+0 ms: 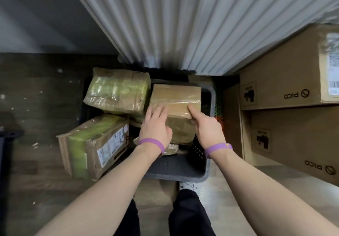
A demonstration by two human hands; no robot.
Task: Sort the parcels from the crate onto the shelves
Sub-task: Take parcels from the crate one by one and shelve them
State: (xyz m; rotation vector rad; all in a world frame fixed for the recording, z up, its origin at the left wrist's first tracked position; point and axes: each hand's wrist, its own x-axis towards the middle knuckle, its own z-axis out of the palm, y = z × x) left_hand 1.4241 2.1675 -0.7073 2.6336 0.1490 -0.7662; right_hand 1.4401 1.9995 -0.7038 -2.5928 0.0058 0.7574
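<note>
While both hands settle on the brown taped parcel (176, 105), nothing is lifted yet; it sits in the dark crate (176, 168), leaning toward the right wall.

Hands:
- Left hand (156, 125): fingers straight and spread, laid flat on the parcel's near left corner, thumb against its front face. Not closed round it.
- Right hand (207, 127): index finger straight along the top, on the tape band. Other fingers hidden behind the hand, so whether they wrap the right edge cannot be told.

Progress (judged): early. The crate looks well loaded, and no shelf with sorted parcels is in view. This step reads as taking hold for a lift; the carry and the placing remain, for this parcel and the rest.

Count:
- Large parcels: three. The brown one in hand; a green-taped parcel (117, 91) at the crate's far left, touching the brown one; a labelled parcel (93, 147) tilted at the near left, seemingly hanging over the crate's side.
- Small plastic-wrapped packet (170, 147): one, partly hidden under the brown parcel.
- Crate: one.
- PICO cartons (286, 70): two, stacked to the right, apart from the crate.
- Purple wristbands (152, 144): two, one per wrist.
</note>
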